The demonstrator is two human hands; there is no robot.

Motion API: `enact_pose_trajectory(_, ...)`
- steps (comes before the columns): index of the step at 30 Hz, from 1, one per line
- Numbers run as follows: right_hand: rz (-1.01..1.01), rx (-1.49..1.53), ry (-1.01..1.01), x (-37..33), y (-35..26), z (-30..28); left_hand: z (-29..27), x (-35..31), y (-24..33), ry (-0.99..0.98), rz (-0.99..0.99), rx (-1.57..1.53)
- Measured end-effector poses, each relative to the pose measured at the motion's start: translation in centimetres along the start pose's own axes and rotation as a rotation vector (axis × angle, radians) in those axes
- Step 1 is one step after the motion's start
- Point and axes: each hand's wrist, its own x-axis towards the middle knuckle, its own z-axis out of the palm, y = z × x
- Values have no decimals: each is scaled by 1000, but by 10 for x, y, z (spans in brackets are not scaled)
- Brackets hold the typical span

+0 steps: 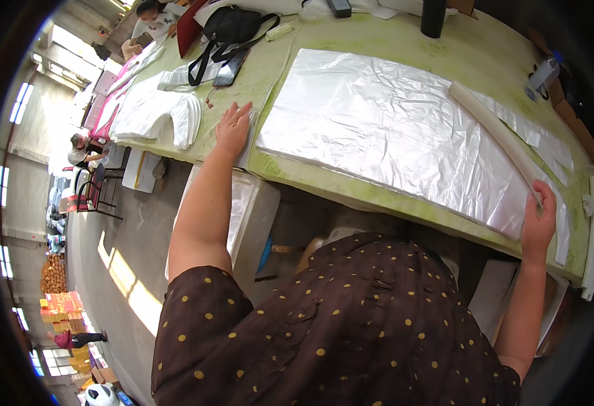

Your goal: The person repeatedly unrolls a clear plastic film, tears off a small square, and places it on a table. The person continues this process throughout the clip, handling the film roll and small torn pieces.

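While left hand [234, 128] spread open over mottled green tabletop [371, 34], palm hidden, right hand [541, 215] curled at near end of long cream tube [490, 124], grip unclear; tube lay across shiny translucent plastic sheeting [378, 128], hiding part.

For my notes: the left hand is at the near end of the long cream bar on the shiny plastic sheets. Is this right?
Wrong hand: the head view shows the right hand at the near end of the long cream bar on the shiny plastic sheets.
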Motion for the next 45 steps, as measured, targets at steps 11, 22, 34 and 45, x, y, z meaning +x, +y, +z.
enact_pose_trajectory(11, 51, 57, 4, -25, 15, 2, -8, 1, 15, -14, -209, 87)
enact_pose_trajectory(22, -28, -526, -161, 21, 25, -22, 9, 10, -30, 492, 52, 225)
enact_pose_trajectory(34, 565, 295, -668, -46, -102, 9, 13, -104, 358, -428, 621, -703)
enact_pose_trajectory(45, 906, 461, -516, -64, -79, -10, 49, -137, 438, -440, 893, -240)
